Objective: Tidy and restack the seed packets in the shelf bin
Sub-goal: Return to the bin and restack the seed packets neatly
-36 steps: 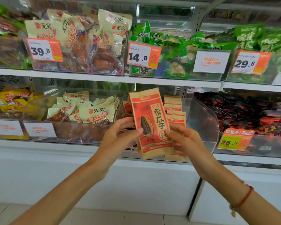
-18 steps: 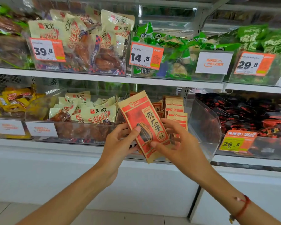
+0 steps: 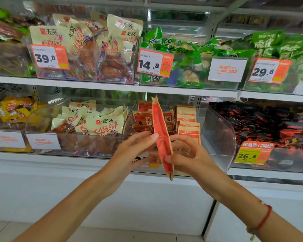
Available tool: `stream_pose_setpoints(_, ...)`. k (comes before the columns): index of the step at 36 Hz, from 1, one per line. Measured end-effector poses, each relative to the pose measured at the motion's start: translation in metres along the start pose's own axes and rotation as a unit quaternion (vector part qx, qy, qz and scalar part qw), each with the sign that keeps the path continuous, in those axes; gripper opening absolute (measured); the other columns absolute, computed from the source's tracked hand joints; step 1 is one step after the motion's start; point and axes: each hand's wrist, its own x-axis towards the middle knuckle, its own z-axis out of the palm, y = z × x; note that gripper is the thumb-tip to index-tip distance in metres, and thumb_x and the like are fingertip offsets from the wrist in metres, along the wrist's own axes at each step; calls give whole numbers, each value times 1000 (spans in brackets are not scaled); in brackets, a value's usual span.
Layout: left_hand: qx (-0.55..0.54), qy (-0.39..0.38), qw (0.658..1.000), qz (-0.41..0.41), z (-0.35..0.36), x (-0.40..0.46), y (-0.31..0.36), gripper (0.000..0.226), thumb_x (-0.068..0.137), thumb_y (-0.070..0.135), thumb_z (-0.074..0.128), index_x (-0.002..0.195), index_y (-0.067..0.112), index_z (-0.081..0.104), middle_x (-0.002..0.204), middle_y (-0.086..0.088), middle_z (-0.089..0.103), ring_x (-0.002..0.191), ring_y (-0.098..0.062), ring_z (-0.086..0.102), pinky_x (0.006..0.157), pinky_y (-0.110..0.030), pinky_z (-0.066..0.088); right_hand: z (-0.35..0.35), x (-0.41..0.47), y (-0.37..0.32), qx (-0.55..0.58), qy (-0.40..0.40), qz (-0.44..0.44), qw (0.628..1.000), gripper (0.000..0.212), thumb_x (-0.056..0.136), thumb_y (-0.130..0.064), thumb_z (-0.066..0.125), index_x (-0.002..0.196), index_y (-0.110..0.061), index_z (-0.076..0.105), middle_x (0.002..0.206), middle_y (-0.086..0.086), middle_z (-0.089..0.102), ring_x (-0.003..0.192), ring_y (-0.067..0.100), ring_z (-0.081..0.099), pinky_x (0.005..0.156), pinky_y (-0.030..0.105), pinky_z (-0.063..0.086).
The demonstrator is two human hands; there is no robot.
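Observation:
A red and tan seed packet [image 3: 160, 130] stands edge-on in front of the clear shelf bin [image 3: 219, 135] on the lower shelf. My right hand [image 3: 187, 154] grips its lower part from the right, thumb on the near face. My left hand [image 3: 135, 151] touches its left side with the fingertips, fingers spread. Inside the bin, more seed packets lie jumbled on the left [image 3: 143, 119], and a neat tan row [image 3: 188, 123] stands upright on the right.
A clear bin of cream snack bags [image 3: 101, 123] sits to the left, a bin of dark red-black packs [image 3: 269, 126] to the right. The upper shelf [image 3: 112, 85] carries bins with price tags 39.8, 14.8 and 29.8. A white cabinet front lies below.
The packet was face-on to me and has turned until only its edge shows. My right hand slid down to its lower part; my left hand stayed at its left side.

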Motion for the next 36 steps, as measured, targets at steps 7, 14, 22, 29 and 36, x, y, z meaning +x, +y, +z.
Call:
stream_pose_setpoints(7,-9,-55,998,-11,-2,1,1,49,68,48,65,111,26,69,104,6,73,103,-7,66,89,-27,49,0,-2,4,25,-58,24,998,54,61,-21,80,112,-29,62,108,-5,67,101,17,67,82,36,57)
stream_pose_setpoints(14,48,-53,997,1,-7,-1,2,53,68,44,68,119,31,65,110,7,72,107,-7,65,88,-27,51,5,-9,-9,-83,-19,-35,996,41,73,-50,70,109,-32,63,105,-17,68,97,-1,64,74,16,52)
stream_pose_setpoints(22,121,-60,991,11,-1,0,-11,61,47,50,81,105,45,65,105,21,70,104,-4,65,89,-28,53,1,-8,-12,-21,90,-68,993,25,84,-30,61,104,-19,71,96,-1,74,92,16,70,85,37,56)
stream_pose_setpoints(29,130,-37,991,15,2,3,-15,51,48,52,83,95,49,64,106,20,69,99,1,66,84,-23,53,0,-8,-12,16,83,-52,995,19,89,-20,57,102,-14,70,91,1,74,86,15,71,72,25,58)
stream_pose_setpoints(36,24,3,999,21,1,-2,-2,50,58,44,80,104,28,71,99,7,74,98,-4,67,74,-19,52,7,-12,-15,-42,25,-93,994,22,76,-19,69,98,-20,70,90,-7,74,82,8,70,68,14,53)
